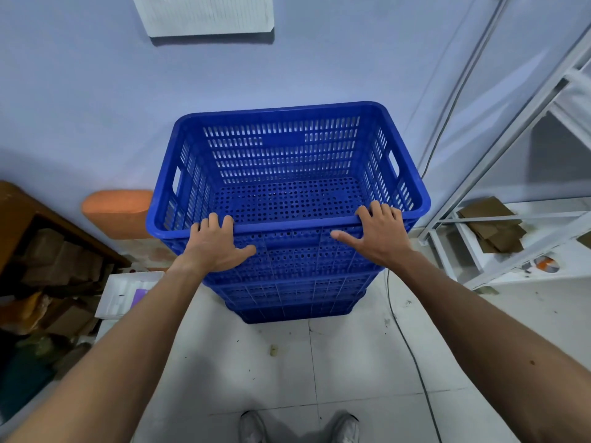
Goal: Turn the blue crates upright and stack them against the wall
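A stack of blue perforated crates stands upright on the floor, its far side against the pale wall. The top crate (287, 148) is open upward and holds nothing. At least two lower crates (287, 302) show beneath it. My left hand (214, 244) grips the near rim toward the left, fingers curled over the edge and thumb spread on the outer wall. My right hand (377, 235) grips the same rim toward the right in the same way.
A white metal shelf frame (499, 193) with cardboard pieces stands at the right. A black cable (403, 334) runs along the floor beside the stack. At left are an orange stool (118, 212), a wooden cabinet with cardboard (48, 260) and a white tray (128, 292). My shoes (297, 426) show on the tiled floor.
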### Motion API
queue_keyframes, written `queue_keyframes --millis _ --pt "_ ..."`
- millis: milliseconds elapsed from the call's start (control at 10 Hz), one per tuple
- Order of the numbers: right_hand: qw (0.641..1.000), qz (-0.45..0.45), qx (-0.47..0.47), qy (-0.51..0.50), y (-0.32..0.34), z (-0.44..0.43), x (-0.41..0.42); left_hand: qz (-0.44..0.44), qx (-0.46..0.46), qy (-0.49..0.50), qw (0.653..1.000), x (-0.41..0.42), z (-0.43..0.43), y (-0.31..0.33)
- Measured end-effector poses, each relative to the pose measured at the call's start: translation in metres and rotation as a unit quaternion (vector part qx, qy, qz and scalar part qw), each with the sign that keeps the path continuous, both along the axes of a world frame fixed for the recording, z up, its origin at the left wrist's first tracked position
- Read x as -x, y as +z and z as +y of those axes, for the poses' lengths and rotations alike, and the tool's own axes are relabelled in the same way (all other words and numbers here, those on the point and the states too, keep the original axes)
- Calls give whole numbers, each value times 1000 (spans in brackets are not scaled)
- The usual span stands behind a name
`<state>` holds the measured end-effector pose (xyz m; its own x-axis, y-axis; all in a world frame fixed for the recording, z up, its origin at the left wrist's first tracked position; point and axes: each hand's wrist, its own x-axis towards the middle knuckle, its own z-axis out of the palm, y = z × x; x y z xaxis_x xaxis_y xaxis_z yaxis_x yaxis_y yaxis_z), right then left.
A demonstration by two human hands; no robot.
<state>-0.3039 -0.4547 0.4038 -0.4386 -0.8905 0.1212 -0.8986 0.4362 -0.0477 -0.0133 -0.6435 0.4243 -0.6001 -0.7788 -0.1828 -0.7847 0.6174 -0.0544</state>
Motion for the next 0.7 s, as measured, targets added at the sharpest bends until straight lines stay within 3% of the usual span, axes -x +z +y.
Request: queue_keyframes --millis 200,400,500,700 --pt "1000 -8 10 -11 -2 -3 4 33 6 52 998 5 6 -1" --pt "997 -44 -57 -14 10 5 -4 5 -32 129 991 17 29 10" --pt "994 -91 -54 -35 24 0 -13 -4 -61 129 990 23 42 23" --pt "989 -109 -84 -51 15 45 -39 -21 -92 16 995 -14 98 26"
